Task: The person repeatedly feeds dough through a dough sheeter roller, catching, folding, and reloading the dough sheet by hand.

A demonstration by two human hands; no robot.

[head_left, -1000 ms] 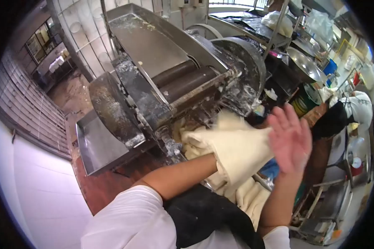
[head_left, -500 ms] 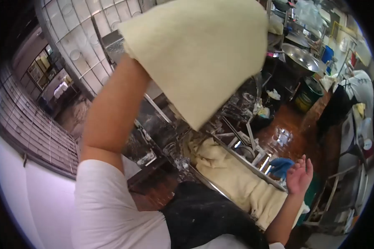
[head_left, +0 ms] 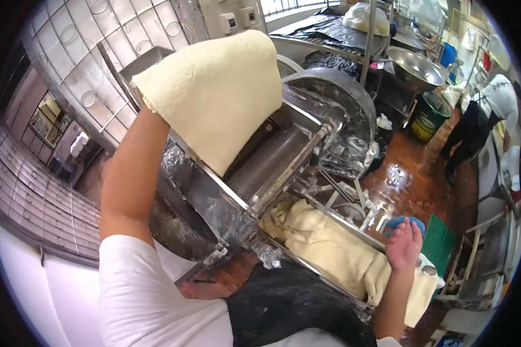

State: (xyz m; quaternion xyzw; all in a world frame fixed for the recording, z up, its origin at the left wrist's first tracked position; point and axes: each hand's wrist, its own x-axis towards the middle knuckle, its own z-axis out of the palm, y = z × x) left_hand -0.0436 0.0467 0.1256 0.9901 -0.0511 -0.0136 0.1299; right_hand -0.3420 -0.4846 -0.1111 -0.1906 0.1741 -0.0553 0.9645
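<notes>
Dough sheet is raised, not yet released, above the rollers on the left hand, whose fingers are hidden; right hand, loosely open, empty, is held right of the rollers; folded dough is piled below them.

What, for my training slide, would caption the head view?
Left arm holding up a dough sheet over a roller, right hand off to the side.

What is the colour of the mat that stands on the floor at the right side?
The mat is green, best seen in the head view.
</notes>
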